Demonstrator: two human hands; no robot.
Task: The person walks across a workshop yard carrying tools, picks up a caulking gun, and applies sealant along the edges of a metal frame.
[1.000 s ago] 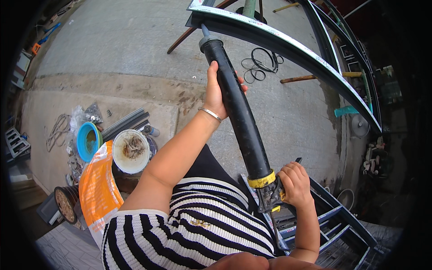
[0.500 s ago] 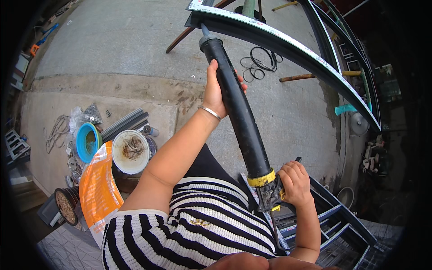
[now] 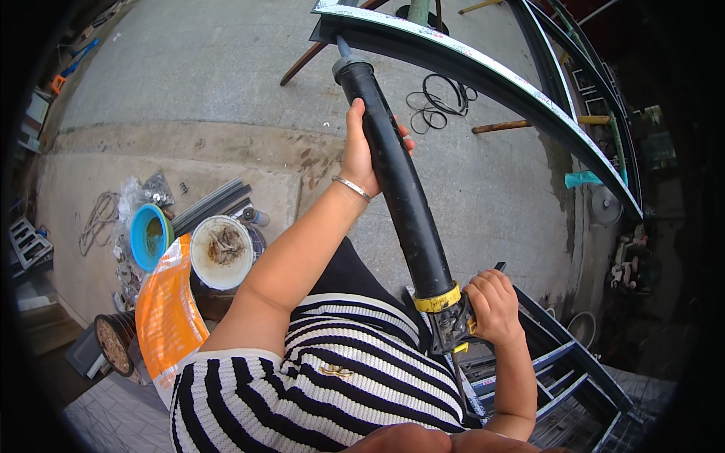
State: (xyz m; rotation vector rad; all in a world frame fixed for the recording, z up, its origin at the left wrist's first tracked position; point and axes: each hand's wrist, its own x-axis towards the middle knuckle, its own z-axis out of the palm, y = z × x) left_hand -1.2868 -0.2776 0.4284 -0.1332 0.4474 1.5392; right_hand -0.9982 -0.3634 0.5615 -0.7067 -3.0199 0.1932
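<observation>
A long black caulking gun [image 3: 405, 204] with a yellow collar slants across the middle of the view. My left hand [image 3: 364, 147] is wrapped round its barrel near the front cap, thumb on top. At the rear my right hand [image 3: 492, 308] is closed round the handle and trigger; the palm side is hidden. The grey nozzle [image 3: 343, 47] points up at the underside edge of a dark metal frame [image 3: 453, 49] with a white, printed film on its face. The tip meets the frame near its left corner; whether it touches cannot be told.
A wooden trestle leg [image 3: 303, 63] and a black cord coil [image 3: 442, 102] lie under the frame. At left stand a blue basin [image 3: 140, 240], a white bucket [image 3: 243, 260] and an orange sack [image 3: 162, 317]. More metal frames [image 3: 563, 351] lie at lower right.
The nozzle tip has shifted very slightly along the frame's edge toward the left corner. Both hands keep their hold on the caulking gun.
</observation>
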